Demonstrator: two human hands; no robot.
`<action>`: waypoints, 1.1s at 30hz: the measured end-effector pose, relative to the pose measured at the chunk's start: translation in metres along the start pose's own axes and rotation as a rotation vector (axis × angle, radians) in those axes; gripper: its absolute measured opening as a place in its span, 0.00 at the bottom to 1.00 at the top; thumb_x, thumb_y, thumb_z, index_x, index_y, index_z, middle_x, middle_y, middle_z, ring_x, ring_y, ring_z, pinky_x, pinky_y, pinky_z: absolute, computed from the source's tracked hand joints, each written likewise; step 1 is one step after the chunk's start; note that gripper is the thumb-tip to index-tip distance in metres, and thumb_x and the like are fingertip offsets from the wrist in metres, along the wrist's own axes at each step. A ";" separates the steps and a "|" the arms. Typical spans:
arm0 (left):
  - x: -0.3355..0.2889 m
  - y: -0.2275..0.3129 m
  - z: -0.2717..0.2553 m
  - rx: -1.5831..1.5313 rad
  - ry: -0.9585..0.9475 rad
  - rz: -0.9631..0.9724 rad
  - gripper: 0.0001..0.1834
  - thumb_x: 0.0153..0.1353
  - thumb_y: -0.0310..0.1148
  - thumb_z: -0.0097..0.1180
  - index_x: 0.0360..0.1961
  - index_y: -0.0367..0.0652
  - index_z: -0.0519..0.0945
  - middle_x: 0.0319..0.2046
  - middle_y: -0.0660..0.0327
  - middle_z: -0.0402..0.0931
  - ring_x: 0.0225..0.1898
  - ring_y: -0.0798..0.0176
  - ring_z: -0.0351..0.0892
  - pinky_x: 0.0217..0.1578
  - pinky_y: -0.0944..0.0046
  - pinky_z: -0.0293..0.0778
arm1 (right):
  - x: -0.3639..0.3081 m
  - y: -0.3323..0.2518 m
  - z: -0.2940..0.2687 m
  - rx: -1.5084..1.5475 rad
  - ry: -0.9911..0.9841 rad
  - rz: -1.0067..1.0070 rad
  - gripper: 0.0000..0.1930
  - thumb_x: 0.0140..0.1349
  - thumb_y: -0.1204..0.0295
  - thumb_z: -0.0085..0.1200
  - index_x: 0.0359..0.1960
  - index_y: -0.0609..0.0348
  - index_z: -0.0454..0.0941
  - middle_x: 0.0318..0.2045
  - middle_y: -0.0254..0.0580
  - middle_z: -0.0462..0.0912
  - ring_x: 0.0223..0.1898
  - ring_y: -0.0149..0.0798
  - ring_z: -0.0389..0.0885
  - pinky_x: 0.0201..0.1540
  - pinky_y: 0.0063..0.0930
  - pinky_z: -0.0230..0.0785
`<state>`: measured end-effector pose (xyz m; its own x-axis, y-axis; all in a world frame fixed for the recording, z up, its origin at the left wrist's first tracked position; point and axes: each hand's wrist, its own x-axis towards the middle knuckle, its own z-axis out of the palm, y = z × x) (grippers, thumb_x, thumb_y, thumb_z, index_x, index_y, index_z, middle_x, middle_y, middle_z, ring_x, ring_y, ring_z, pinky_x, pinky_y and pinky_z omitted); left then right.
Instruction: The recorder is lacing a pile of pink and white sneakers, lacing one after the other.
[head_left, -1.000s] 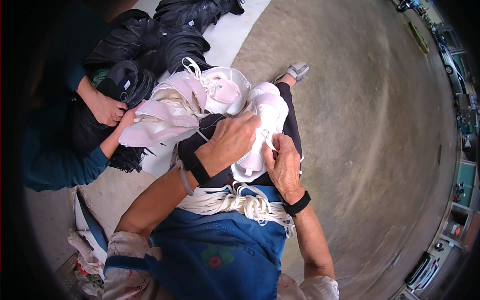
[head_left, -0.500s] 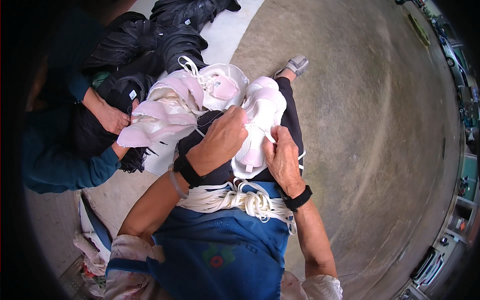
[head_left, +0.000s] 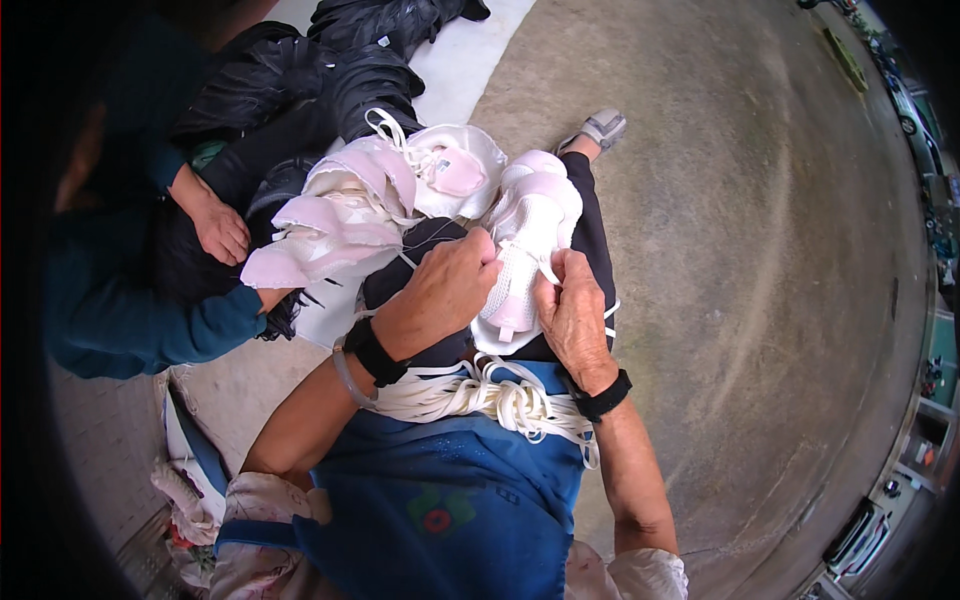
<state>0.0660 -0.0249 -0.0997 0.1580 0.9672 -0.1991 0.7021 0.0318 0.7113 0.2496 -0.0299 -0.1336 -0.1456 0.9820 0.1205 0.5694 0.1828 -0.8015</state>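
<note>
A white and pale pink shoe upper (head_left: 535, 215) lies across my lap, its mesh tongue and heel tab toward me. My right hand (head_left: 575, 310) pinches a white shoelace at the upper's right edge. My left hand (head_left: 445, 290) is closed at its left edge, with the fingertips together; what they grip is hidden. A bundle of white shoelaces (head_left: 510, 400) rests over the blue apron (head_left: 430, 480) at my waist. More pink and white uppers (head_left: 345, 215) are stacked to the left, and another upper (head_left: 455, 172) lies beside them with loose laces.
At the left sits another person in dark teal sleeves (head_left: 150, 330), one hand (head_left: 220, 230) near the stacked uppers. Black shoe uppers (head_left: 260, 85) are heaped at the far left on a white sheet (head_left: 480, 60). Concrete floor (head_left: 740, 250) stretches to the right.
My hands stay at the same upper, the right still pinching the lace. The other person's hand has come off the stacked uppers. The whole view has shifted slightly.
</note>
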 end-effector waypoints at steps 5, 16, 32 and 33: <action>0.001 -0.006 -0.001 -0.029 0.014 0.068 0.09 0.61 0.31 0.55 0.36 0.36 0.72 0.28 0.47 0.77 0.33 0.42 0.79 0.35 0.51 0.72 | -0.001 0.002 0.002 0.012 -0.007 0.015 0.07 0.60 0.77 0.50 0.39 0.66 0.70 0.26 0.54 0.76 0.25 0.42 0.79 0.30 0.33 0.72; 0.029 -0.006 -0.011 -0.002 0.031 0.236 0.07 0.55 0.26 0.53 0.36 0.36 0.76 0.30 0.47 0.78 0.37 0.44 0.78 0.39 0.54 0.72 | 0.002 -0.004 -0.003 0.071 -0.072 0.114 0.09 0.57 0.78 0.53 0.37 0.68 0.69 0.29 0.57 0.73 0.27 0.53 0.78 0.31 0.39 0.71; 0.050 -0.012 -0.033 0.012 -0.175 0.336 0.07 0.54 0.27 0.54 0.33 0.35 0.80 0.30 0.50 0.81 0.35 0.49 0.81 0.38 0.58 0.74 | 0.004 -0.007 -0.005 0.084 -0.051 0.121 0.07 0.58 0.78 0.52 0.36 0.66 0.69 0.24 0.53 0.74 0.23 0.47 0.78 0.27 0.35 0.71; 0.051 -0.013 -0.033 0.013 -0.183 0.353 0.07 0.54 0.27 0.55 0.33 0.35 0.80 0.30 0.51 0.81 0.34 0.50 0.81 0.38 0.58 0.74 | 0.004 -0.007 -0.005 0.079 -0.066 0.138 0.07 0.58 0.77 0.52 0.36 0.67 0.69 0.24 0.53 0.74 0.22 0.46 0.78 0.27 0.35 0.71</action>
<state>0.0421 0.0321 -0.0970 0.5111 0.8573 -0.0614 0.5912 -0.2988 0.7492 0.2491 -0.0271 -0.1243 -0.1248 0.9917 -0.0310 0.5224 0.0391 -0.8518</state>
